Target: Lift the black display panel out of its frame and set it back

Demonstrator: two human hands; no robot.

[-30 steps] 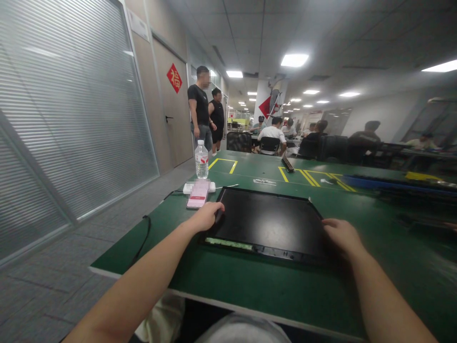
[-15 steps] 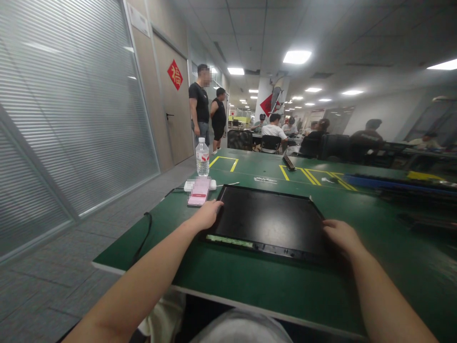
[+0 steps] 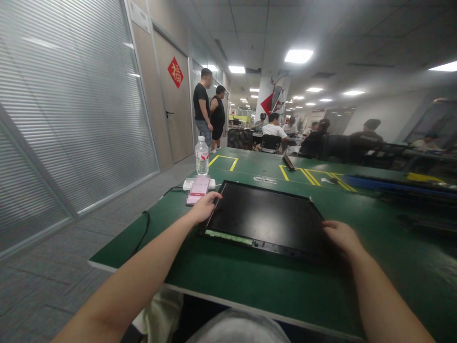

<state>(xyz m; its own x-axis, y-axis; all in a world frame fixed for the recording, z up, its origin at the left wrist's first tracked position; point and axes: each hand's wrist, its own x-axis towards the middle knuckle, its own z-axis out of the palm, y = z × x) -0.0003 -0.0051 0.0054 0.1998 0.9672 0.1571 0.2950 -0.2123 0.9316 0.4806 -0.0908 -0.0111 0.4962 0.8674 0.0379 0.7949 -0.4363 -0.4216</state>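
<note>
A flat black display panel point(image 3: 267, 216) lies on the green table point(image 3: 250, 281), with a thin green circuit strip point(image 3: 228, 237) along its near edge. My left hand point(image 3: 203, 207) grips the panel's left edge, fingers curled over it. My right hand point(image 3: 342, 235) rests curled on the panel's right near corner. A phone with a pink screen point(image 3: 197, 191) lies just beyond my left hand.
A water bottle point(image 3: 202, 157) and a white power strip point(image 3: 200, 181) stand behind the phone. A black cable point(image 3: 143, 233) hangs off the table's left edge. Yellow tape lines point(image 3: 307, 175) and a black bar point(image 3: 288, 163) lie farther back. Two people point(image 3: 209, 112) stand by a door; others sit beyond.
My left hand has slid a little farther up the panel's left edge, toward the phone. The right hand has stayed at the right corner. The view has shifted slightly.
</note>
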